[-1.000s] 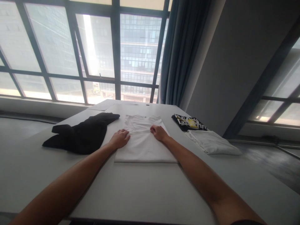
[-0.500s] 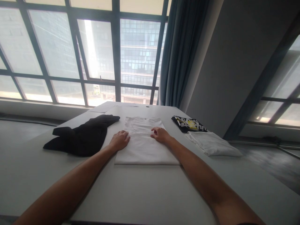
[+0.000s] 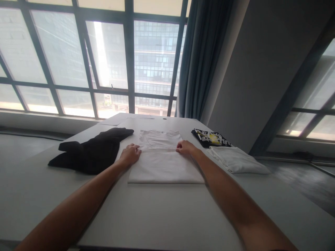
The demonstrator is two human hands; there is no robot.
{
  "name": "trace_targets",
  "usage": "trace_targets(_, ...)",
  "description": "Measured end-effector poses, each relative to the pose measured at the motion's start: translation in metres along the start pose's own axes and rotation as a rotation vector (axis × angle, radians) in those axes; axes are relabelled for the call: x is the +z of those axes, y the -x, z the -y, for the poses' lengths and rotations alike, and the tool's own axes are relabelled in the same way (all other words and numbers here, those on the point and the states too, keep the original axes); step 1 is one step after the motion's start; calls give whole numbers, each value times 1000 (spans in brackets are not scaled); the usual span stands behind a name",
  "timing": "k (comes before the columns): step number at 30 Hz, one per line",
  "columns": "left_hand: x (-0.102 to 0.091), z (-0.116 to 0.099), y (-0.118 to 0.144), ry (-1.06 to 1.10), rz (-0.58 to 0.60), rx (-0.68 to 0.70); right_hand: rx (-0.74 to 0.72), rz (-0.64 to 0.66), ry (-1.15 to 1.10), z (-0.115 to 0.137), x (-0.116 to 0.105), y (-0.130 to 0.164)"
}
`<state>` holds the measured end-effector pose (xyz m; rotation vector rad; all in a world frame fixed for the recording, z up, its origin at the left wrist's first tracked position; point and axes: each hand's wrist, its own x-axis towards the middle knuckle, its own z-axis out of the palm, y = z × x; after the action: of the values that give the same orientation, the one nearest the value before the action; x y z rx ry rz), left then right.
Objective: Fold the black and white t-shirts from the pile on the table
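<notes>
On the table, white shirt lies lengthwise, collar away.

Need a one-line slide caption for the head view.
Both hands, left hand and right hand, rest on opposite side edges of a white T-shirt laid flat on a white table, between a black garment and folded shirts.

Plenty of bare counter in front, nothing to dodge there. Black cloth crowds the left side, and a black tee plus folded white tee block the right.
</notes>
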<state>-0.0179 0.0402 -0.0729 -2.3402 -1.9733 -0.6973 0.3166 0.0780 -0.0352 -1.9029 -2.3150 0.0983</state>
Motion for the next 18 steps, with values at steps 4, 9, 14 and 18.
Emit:
trace_targets(4, 4, 13, -7, 70, 20, -37, 7, 22, -42, -22, -9, 2)
trace_targets(9, 6, 19, -13, 158, -49, 17, 14, -15, -121, -27, -9, 3)
trace_targets(14, 0, 20, -27, 283, -12, -83, 33, -64, -132, -27, -10, 1)
trace_targets(18, 1, 24, -42, 290, -63, -145, 39, -100, -139, -31, -10, 1)
